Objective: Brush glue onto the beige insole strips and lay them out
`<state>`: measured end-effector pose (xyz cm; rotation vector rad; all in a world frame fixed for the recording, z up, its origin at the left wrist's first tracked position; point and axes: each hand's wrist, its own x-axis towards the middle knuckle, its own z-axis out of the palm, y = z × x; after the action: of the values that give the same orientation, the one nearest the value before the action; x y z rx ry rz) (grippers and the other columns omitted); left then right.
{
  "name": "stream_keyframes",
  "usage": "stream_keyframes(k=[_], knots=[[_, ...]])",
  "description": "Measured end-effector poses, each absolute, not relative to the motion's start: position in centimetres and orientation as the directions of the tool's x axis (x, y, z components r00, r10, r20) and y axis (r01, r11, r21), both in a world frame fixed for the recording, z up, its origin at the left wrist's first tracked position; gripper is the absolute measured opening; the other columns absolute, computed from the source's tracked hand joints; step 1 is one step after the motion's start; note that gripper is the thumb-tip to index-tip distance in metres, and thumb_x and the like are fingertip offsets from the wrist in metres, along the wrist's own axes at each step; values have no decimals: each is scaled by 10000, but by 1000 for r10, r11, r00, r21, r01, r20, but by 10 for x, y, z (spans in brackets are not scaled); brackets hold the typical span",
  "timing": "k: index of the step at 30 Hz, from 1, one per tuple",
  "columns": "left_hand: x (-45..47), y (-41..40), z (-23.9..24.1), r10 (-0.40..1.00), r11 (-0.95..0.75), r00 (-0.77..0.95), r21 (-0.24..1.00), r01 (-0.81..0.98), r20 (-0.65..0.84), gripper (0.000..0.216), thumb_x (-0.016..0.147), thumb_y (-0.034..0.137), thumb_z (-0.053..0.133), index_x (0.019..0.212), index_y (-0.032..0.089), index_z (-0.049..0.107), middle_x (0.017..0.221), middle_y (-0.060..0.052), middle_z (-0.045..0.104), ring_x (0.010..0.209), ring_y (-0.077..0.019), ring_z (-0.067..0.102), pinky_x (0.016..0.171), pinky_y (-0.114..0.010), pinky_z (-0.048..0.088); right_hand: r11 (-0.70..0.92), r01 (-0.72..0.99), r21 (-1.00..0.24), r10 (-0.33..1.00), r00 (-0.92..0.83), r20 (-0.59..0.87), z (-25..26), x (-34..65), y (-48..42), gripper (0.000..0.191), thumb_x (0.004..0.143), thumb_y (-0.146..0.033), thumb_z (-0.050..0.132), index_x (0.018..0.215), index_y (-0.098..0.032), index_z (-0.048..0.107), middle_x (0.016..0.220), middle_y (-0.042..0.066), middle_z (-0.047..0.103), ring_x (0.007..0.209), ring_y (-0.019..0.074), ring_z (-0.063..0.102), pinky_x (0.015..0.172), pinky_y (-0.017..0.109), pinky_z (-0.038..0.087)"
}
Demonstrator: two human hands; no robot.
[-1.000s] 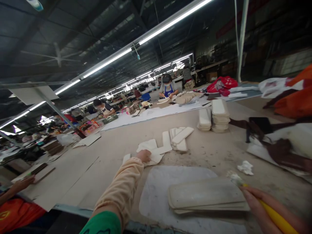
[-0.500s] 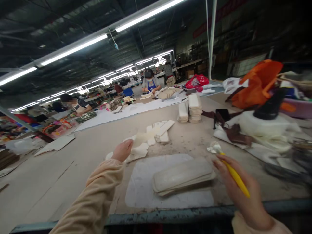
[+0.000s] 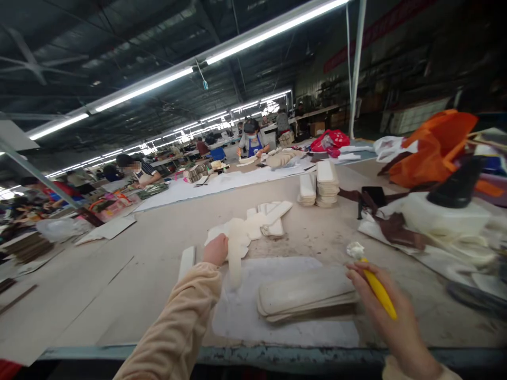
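My left hand (image 3: 216, 249) is closed on a cream fabric strip (image 3: 235, 248) that hangs from it above a white mat (image 3: 245, 311). My right hand (image 3: 390, 311) grips a yellow-handled brush (image 3: 375, 285) whose white, glue-caked tip points up and away. Beside that hand, a small stack of long grey-white padded pieces (image 3: 307, 295) lies on the mat. A loose heap of cream strips (image 3: 261, 221) sits just beyond my left hand on the beige table (image 3: 166, 248).
Two neat stacks of white pieces (image 3: 319, 186) stand farther back. Brown straps (image 3: 390, 224), a white container with a black top (image 3: 447, 208) and an orange bag (image 3: 431, 148) crowd the right. Other people work at the far tables (image 3: 253, 142).
My left hand has lifted one cream strip off the heap and drawn it toward the mat. The right hand with the brush stays beside the stack. The view has shifted slightly.
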<state>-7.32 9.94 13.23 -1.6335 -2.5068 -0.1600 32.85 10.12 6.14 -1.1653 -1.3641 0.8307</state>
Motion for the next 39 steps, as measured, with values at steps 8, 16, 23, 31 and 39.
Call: stream_keyframes(k=[8, 16, 23, 31, 39], knots=[[-115, 91, 157, 772, 540, -526, 68, 839, 357, 303, 959, 390, 415, 895, 189, 633, 852, -98, 716, 811, -234, 657, 691, -293, 434, 297, 203, -933, 944, 88, 320, 70, 327, 100, 332, 863, -472, 620, 1120, -263, 616, 1135, 67, 690, 1056, 286, 660, 1003, 492, 497], [-19, 53, 194, 803, -107, -193, 454, 884, 564, 219, 892, 378, 525, 807, 203, 625, 720, 8, 626, 646, -129, 540, 611, -223, 413, 324, -57, -944, 942, 112, 317, 90, 316, 101, 341, 851, -430, 665, 1120, -275, 524, 1268, 94, 618, 1099, 266, 642, 994, 486, 493], [61, 42, 162, 987, -132, 13, 770, 624, 159, 218, 851, 357, 559, 731, 191, 633, 678, 16, 599, 642, -120, 515, 603, -225, 396, 137, -287, -948, 972, -145, 184, 107, 316, 127, 452, 819, -477, 687, 1149, -316, 425, 1417, 105, 505, 1052, 277, 676, 854, 456, 575], [64, 54, 134, 995, -29, -76, 920, 391, 63, 248, 790, 406, 621, 722, 167, 637, 668, 18, 559, 643, -112, 468, 593, -223, 385, 183, 20, -983, 982, -49, 182, 77, 321, 138, 407, 791, -495, 707, 1046, -276, 477, 1253, 87, 638, 1162, 259, 607, 978, 444, 503], [48, 56, 118, 996, 79, -3, 903, 423, -86, 195, 802, 296, 599, 891, 159, 706, 878, -27, 703, 812, -158, 601, 721, -252, 459, 267, 50, -962, 963, -43, 265, 72, 329, 142, 444, 722, -466, 763, 992, -285, 461, 1103, 49, 696, 1121, 289, 628, 1007, 484, 453]])
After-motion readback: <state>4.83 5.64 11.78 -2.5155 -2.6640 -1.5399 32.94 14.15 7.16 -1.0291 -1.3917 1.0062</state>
